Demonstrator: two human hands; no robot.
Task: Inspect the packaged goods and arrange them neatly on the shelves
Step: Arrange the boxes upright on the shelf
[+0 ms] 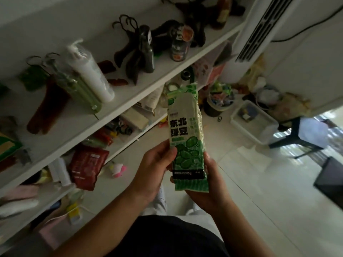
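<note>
From the head camera, the person holds a long green-and-white plastic packet of mung beans upright in front of the body, above the pale tiled floor and just clear of the white shelves to the left. The left hand grips the packet's lower left edge, thumb pressed on the printed front. The right hand cups the bottom right corner, fingers curled behind it. The label faces the camera, so this looks like the inspection step. To do it well, the person would probably turn the packet over to check the seams and the back print, keeping both hands low on it so the top seal stays visible (the plastic looks slippery, so a firm pinch seems wise). A sensible spot afterwards may be the lower shelf board, near the dark red foil pouch, standing label-out. The upper shelf carries a white pump bottle wrapped in clear film and a dark labelled can. On the floor, a dark round bucket is heaped with small colourful items too blurred to name. A clear plastic storage bin beside it holds a few small objects, also unclear.
</note>
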